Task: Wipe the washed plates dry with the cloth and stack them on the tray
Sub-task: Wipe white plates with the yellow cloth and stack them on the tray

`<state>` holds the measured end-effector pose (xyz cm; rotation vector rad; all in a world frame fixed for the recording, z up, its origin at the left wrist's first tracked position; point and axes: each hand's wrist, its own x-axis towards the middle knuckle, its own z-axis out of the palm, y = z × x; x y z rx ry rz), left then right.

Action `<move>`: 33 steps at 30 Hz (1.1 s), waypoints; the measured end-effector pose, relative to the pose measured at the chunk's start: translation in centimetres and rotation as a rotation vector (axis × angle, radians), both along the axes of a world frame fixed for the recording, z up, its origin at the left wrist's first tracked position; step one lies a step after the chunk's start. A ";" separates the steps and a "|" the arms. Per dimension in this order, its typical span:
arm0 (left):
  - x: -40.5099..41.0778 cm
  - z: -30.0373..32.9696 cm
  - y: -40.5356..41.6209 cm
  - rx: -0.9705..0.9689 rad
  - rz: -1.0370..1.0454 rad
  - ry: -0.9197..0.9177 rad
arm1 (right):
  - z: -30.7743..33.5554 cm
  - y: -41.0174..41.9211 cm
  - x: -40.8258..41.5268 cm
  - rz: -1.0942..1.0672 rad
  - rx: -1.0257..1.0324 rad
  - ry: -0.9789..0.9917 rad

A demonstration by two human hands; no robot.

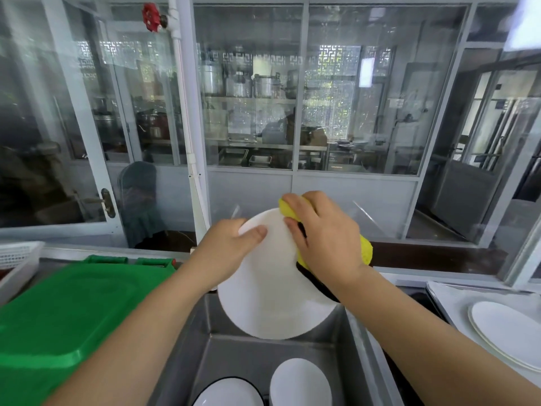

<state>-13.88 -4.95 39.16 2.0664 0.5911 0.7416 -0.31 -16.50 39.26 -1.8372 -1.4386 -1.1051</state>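
Head view: left hand [234, 247] grips white plate [272, 291] rim over sink [248, 361]; right hand [325, 230] clutches yellow cloth [366, 247] against it.

In front of me, a stainless steel sink [205, 332] is set into the worktop [369, 341]. In the basin stand a white plate [300, 382] and a black-rimmed plate [228, 392]. A green lid [67, 312] lies left of the sink. At right, a tray [448, 306] carries stacked white plates [509, 332].
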 end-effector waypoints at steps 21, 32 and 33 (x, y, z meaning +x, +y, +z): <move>0.8 -3.1 -1.5 -0.193 0.032 -0.211 | -1.6 -1.6 2.5 -0.026 0.194 0.239; 2.5 -4.1 -2.2 -0.097 0.062 -0.273 | -0.9 -0.2 0.8 -0.057 0.030 -0.264; 2.4 -4.1 -2.3 -0.122 0.070 -0.296 | -0.7 -0.3 1.1 -0.069 0.036 -0.238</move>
